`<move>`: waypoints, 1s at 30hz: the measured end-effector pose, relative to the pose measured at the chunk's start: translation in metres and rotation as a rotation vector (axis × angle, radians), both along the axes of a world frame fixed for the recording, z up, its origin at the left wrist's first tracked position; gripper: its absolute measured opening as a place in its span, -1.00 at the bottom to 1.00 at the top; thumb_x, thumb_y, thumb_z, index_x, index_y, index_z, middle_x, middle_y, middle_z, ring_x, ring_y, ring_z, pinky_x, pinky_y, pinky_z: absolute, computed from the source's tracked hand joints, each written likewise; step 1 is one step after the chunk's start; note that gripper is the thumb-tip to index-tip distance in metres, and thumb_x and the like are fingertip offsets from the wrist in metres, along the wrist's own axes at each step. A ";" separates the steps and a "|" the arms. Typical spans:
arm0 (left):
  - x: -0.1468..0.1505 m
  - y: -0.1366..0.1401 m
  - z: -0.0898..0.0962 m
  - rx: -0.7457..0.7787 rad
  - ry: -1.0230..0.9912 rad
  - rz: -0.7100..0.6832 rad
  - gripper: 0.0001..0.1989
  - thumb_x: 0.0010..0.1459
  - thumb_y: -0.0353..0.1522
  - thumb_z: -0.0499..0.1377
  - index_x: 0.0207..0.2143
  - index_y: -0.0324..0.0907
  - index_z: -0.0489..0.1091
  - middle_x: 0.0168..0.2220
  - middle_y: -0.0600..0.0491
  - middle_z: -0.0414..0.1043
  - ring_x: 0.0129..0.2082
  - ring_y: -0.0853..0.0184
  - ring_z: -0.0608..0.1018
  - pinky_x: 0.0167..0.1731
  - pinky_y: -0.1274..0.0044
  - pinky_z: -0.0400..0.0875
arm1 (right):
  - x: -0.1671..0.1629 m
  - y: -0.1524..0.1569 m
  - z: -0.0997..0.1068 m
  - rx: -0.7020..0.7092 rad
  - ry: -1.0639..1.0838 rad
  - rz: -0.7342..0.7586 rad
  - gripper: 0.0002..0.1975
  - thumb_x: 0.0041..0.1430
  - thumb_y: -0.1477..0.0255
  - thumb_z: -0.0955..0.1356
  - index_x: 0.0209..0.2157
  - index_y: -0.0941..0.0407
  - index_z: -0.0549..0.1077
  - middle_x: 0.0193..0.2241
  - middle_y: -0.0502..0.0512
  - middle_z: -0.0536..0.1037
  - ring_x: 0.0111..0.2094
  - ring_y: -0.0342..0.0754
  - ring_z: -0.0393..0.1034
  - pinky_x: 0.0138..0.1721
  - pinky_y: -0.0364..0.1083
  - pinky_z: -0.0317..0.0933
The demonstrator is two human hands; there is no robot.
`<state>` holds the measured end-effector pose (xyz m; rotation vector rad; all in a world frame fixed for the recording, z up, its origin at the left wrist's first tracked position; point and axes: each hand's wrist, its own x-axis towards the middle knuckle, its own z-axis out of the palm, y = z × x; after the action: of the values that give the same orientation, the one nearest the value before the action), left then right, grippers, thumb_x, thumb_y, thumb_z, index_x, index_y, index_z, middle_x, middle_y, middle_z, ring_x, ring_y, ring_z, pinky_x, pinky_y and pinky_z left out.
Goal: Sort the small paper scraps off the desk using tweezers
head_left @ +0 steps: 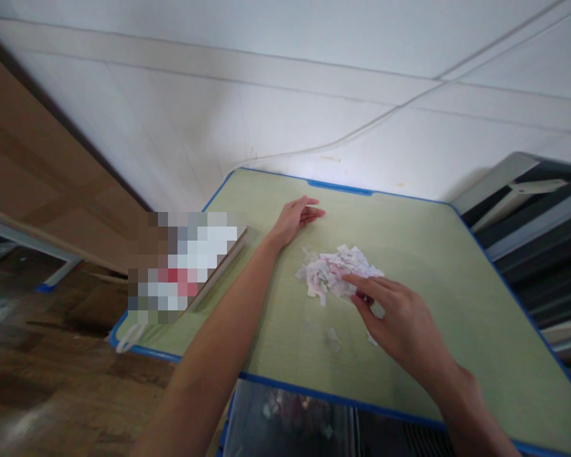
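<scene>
A loose heap of small torn paper scraps (330, 270), white with some pinkish pieces, lies on a pale green tabletop (423, 254). My right hand (404, 317) reaches in at the heap's near right edge. Its index finger touches the scraps, while the thumb and another finger curl together in a pinch; what lies between them, if anything, is hidden. Beyond the heap to the left, my left hand (295, 219) rests on its side on the table, fingers stretched out and holding nothing. A few stray scraps (333, 339) lie apart, nearer to me.
At the table's left edge lies a flat box-like item (204, 266), mostly blurred out, with a white strap (132, 336). Blue trim edges the table. Behind stands a white wall (181, 114); dark stacked panels (542, 235) lean at right, and brown cardboard (52, 146) stands at left.
</scene>
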<state>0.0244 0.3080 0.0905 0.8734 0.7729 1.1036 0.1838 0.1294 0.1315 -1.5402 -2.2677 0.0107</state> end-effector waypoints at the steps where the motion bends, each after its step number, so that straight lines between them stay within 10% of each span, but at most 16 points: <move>1: 0.000 0.000 0.000 0.001 0.000 0.001 -0.71 0.26 -0.31 -0.08 -0.34 -0.26 0.36 -0.52 0.00 0.50 -0.42 0.42 0.54 -0.21 0.57 0.30 | -0.001 0.001 -0.001 0.002 0.008 -0.001 -0.68 0.13 0.55 0.24 -0.10 0.12 0.49 -0.34 0.14 0.60 -0.38 -0.02 0.48 -0.28 -0.01 0.36; 11: 0.001 0.001 0.000 -0.014 0.009 0.002 -0.72 0.26 -0.30 -0.06 -0.35 -0.25 0.36 -0.52 0.02 0.50 -0.43 0.43 0.53 -0.23 0.59 0.29 | 0.005 -0.004 0.000 -0.216 0.162 0.048 -0.69 0.08 0.55 0.27 -0.15 0.09 0.51 -0.44 0.04 0.59 -0.49 -0.10 0.45 -0.38 -0.10 0.35; 30: 0.001 0.000 0.002 -0.020 0.023 0.007 -0.71 0.26 -0.31 -0.07 -0.35 -0.26 0.36 -0.53 0.02 0.50 -0.43 0.41 0.54 -0.20 0.56 0.30 | 0.010 -0.007 0.004 -0.114 0.114 0.122 -0.70 0.12 0.56 0.26 -0.14 0.08 0.50 -0.35 0.06 0.61 -0.34 -0.06 0.50 -0.28 -0.06 0.38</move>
<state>0.0257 0.3080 0.0923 0.8685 0.8054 1.0914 0.1936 0.1222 0.1356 -1.4149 -2.3007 0.2591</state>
